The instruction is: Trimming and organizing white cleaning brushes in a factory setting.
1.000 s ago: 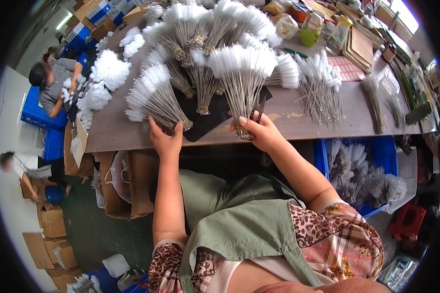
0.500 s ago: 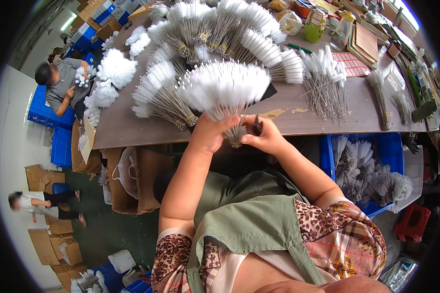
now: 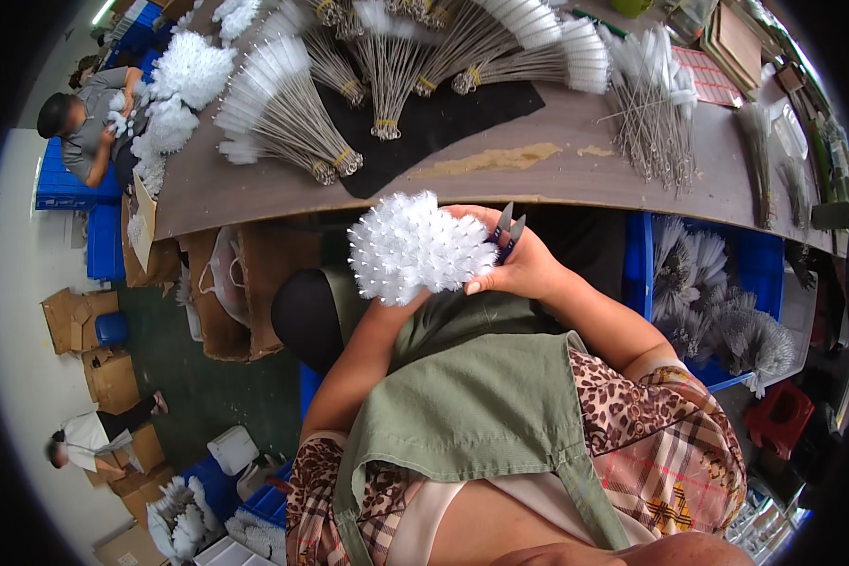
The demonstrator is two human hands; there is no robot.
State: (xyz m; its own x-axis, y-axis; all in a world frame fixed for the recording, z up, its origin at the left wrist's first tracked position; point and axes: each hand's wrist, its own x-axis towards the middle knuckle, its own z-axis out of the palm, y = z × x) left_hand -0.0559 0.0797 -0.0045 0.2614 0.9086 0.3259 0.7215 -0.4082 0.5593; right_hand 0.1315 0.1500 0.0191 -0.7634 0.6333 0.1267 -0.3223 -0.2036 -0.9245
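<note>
A bundle of white-bristled tube brushes (image 3: 420,245) is held over my lap, its round bristle ends facing up. My left forearm (image 3: 368,344) runs up behind it; the bristles cover the left hand's fingers and the wire stems they grip. My right hand (image 3: 530,264) sits against the bundle's right side, thumb below and fingers partly behind the bristles. Closed in that same hand is a small pair of snips (image 3: 507,232), dark-handled, blades slightly apart and pointing up.
More bundled brushes (image 3: 288,108) lie fanned on the table (image 3: 575,179), some on a black cloth (image 3: 443,127). Loose brushes (image 3: 656,108) lie farther right. A blue crate (image 3: 640,274) with brushes stands below the edge. At the left, a person (image 3: 94,127) handles white brushes; another person (image 3: 85,439) is beyond.
Both hands have come back from the table edge toward my lap. The bundle has tipped from showing its side and stems to showing its bristle ends. The snips' blades now show.
</note>
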